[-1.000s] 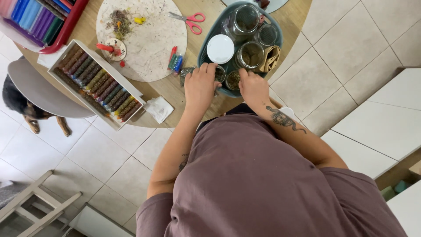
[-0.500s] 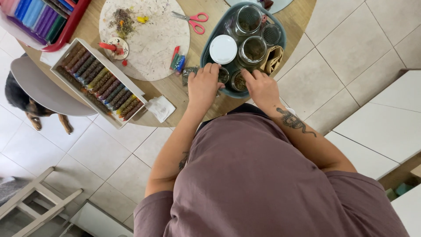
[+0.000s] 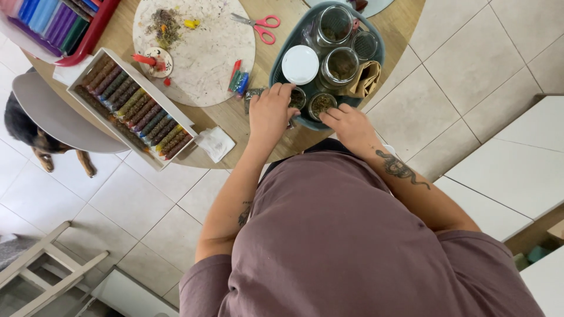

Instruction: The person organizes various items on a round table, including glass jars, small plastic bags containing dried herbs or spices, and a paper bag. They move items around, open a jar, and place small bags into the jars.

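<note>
A dark blue tray at the near edge of a round wooden table holds several glass jars of dried herbs, a white lid and a brown paper bag. My left hand rests on the tray's near rim, its fingers curled by a small open jar. My right hand reaches in from the right, fingertips touching a second small open jar. Whether either hand grips its jar is hidden.
A round white mat carries dried plant bits, with pink-handled scissors beside it. A white box of filled tubes lies at the left. A red bin sits far left. A dog and a grey chair are below the table.
The view has tilted down slightly. Both hands have stayed at the tray's near rim, with the right hand shifting closer to the small jars.
</note>
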